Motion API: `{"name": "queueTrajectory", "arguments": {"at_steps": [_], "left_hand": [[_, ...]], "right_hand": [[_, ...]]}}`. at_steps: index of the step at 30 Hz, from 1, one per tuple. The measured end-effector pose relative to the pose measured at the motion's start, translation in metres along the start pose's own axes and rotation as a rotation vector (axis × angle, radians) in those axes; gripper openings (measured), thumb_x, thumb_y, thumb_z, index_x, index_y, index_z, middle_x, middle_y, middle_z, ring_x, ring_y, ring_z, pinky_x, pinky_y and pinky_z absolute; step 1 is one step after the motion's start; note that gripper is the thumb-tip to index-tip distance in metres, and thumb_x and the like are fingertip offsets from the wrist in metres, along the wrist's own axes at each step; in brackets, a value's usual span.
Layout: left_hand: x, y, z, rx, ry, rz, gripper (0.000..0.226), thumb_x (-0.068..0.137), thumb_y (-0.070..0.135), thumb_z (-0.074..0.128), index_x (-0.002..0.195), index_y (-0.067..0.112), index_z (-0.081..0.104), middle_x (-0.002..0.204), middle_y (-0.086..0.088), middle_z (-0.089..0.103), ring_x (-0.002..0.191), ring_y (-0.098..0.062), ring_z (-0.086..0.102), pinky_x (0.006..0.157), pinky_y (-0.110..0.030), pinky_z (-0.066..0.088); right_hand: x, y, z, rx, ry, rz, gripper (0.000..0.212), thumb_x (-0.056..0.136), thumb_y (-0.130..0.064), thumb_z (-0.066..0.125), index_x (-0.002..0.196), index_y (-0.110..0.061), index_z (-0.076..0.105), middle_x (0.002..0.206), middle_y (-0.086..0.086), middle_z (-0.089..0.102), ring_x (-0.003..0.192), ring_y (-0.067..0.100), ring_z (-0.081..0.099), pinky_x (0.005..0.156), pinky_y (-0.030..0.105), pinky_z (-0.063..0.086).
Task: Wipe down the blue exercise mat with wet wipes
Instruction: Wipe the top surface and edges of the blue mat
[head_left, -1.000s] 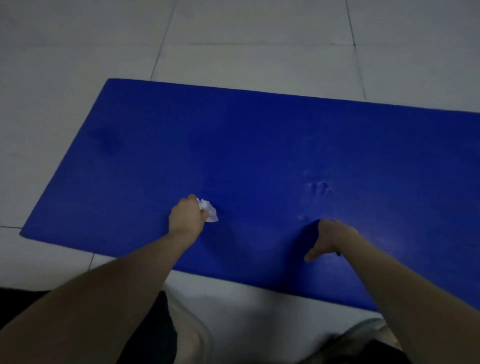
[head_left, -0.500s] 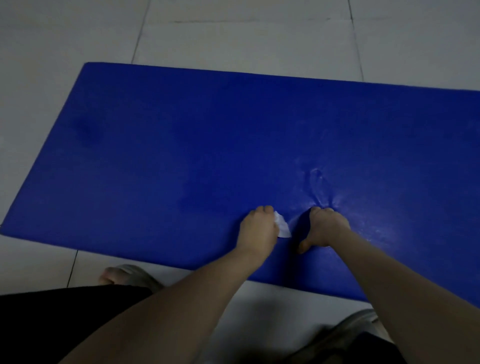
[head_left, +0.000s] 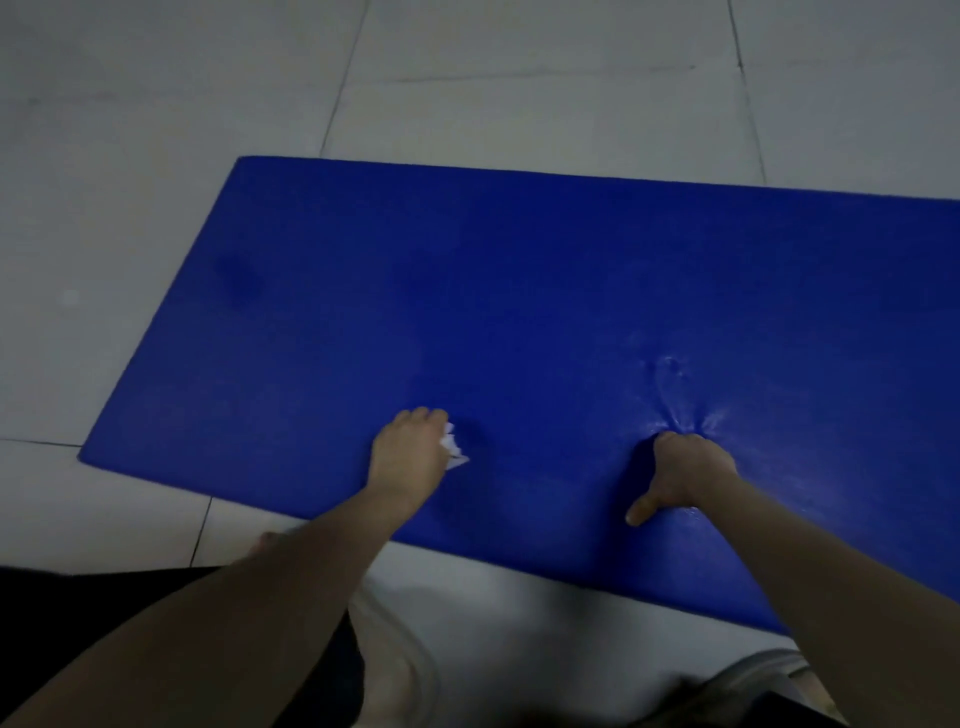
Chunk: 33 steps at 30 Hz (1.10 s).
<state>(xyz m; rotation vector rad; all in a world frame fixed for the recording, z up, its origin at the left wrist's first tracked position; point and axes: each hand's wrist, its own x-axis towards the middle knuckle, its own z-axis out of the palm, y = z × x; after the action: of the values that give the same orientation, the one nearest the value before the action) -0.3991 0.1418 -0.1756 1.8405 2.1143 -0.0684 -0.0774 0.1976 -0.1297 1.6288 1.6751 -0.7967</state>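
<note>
L hand (head_left: 413, 457), clenched on wipe (head_left: 454, 448), slid left, away from R hand (head_left: 688, 475), which presses blue mat (head_left: 519, 286); its grip unclear. Mat lies on pale tiled floor (head_left: 519, 78).
</note>
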Motion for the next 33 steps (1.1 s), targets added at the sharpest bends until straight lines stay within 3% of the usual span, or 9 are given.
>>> {"name": "queueTrajectory", "arguments": {"at_steps": [4, 7, 14, 20, 23, 26, 33], "left_hand": [[0.002, -0.018, -0.001, -0.103, 0.019, -0.171, 0.025, 0.088, 0.033, 0.074, 0.098, 0.013, 0.062, 0.111, -0.004, 0.069, 0.097, -0.025, 0.064, 0.077, -0.04, 0.054], [-0.003, 0.008, 0.004, -0.117, 0.034, -0.209, 0.014, 0.095, 0.02, 0.057, 0.102, 0.007, 0.057, 0.103, -0.013, 0.066, 0.092, -0.033, 0.064, 0.068, -0.037, 0.046], [-0.031, 0.115, 0.026, -0.257, -0.07, 0.002, 0.012, 0.097, 0.018, 0.05, 0.096, 0.009, 0.057, 0.098, -0.013, 0.066, 0.085, -0.029, 0.062, 0.071, -0.04, 0.05], [-0.054, 0.189, 0.037, -0.111, -0.248, 0.315, 0.021, 0.094, 0.014, 0.06, 0.113, 0.008, 0.055, 0.114, -0.016, 0.061, 0.102, -0.032, 0.059, 0.08, -0.041, 0.049], [-0.051, 0.183, 0.037, 0.004, -0.238, 0.39, 0.029, 0.09, 0.014, 0.066, 0.116, 0.008, 0.054, 0.115, -0.015, 0.06, 0.105, -0.032, 0.059, 0.082, -0.041, 0.049], [-0.044, 0.154, 0.033, 0.007, -0.21, 0.346, 0.034, 0.09, 0.031, 0.069, 0.114, 0.01, 0.057, 0.112, -0.014, 0.062, 0.102, -0.031, 0.06, 0.08, -0.041, 0.049], [-0.04, 0.061, 0.005, -0.078, -0.131, 0.006, 0.025, 0.092, 0.033, 0.065, 0.106, 0.012, 0.061, 0.112, -0.007, 0.065, 0.101, -0.026, 0.061, 0.081, -0.036, 0.048]], "right_hand": [[0.0, 0.0, 0.0, -0.012, 0.01, 0.001, 0.098, 0.046, -0.069, 0.09, 0.118, -0.018, 0.049, 0.119, 0.001, 0.057, 0.113, 0.024, 0.057, 0.091, 0.038, 0.053], [0.001, -0.001, 0.001, -0.01, 0.016, 0.011, 0.1, 0.047, -0.069, 0.089, 0.121, -0.017, 0.049, 0.12, 0.001, 0.059, 0.113, 0.024, 0.057, 0.089, 0.038, 0.052], [0.005, 0.001, 0.003, -0.006, 0.032, 0.019, 0.091, 0.05, -0.066, 0.09, 0.116, -0.018, 0.05, 0.115, 0.001, 0.057, 0.114, 0.024, 0.057, 0.083, 0.035, 0.048], [0.009, 0.002, 0.008, -0.032, 0.075, 0.023, 0.065, 0.068, -0.051, 0.086, 0.113, -0.017, 0.053, 0.103, 0.001, 0.054, 0.095, 0.02, 0.055, 0.074, 0.031, 0.047], [0.009, 0.001, 0.006, -0.031, 0.057, 0.02, 0.07, 0.063, -0.056, 0.088, 0.109, -0.019, 0.05, 0.099, -0.001, 0.052, 0.093, 0.019, 0.054, 0.074, 0.031, 0.048], [0.009, 0.001, 0.003, -0.04, 0.044, -0.006, 0.081, 0.052, -0.064, 0.089, 0.104, -0.021, 0.046, 0.101, -0.002, 0.051, 0.104, 0.022, 0.058, 0.078, 0.032, 0.049], [0.005, 0.001, 0.001, -0.025, 0.04, -0.021, 0.087, 0.046, -0.068, 0.09, 0.102, -0.021, 0.043, 0.102, -0.003, 0.052, 0.103, 0.022, 0.057, 0.084, 0.035, 0.05]]}}
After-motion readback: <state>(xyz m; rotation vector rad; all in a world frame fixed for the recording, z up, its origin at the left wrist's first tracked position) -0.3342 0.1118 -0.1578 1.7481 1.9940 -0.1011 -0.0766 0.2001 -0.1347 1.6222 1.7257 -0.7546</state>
